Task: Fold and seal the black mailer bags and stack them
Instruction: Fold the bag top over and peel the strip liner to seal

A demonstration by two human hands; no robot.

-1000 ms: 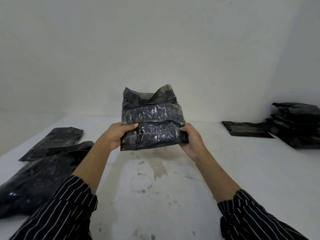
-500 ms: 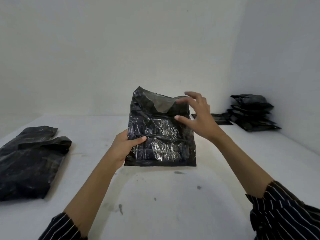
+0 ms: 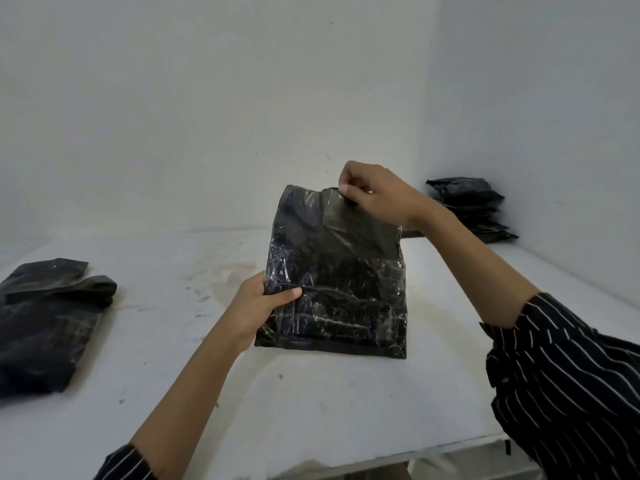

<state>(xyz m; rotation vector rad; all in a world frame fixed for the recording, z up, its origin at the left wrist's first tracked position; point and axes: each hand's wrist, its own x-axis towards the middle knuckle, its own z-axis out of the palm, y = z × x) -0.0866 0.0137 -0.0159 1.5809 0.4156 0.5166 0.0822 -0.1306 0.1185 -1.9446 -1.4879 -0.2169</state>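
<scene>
On the left side of the white surface (image 3: pixel 166 393) lies a floppy heap of black bags (image 3: pixel 45 323). They look flat and loose, so I think they are waiting for their turn.

In the middle, a person holds one black mailer bag (image 3: pixel 332 282) standing up, with its bottom edge resting on the surface. It is shiny and crinkly, and the lower part looks full. The left hand (image 3: pixel 258 308) grips the bag's left side, with the thumb pressed across the front. The right hand (image 3: pixel 375 195) is up at the top, and its fingers (image 3: pixel 346 192) are closed in a pinch on the top flap. The flap sticks up, so this bag is not folded over or sealed yet.

Far on the right, in the corner by the wall, sits a neat stack of black bags (image 3: pixel 471 209). Those look folded and done.

So I think the job is part way along. Some bags are finished, one is being closed, and the heap on the left is still to do.
</scene>
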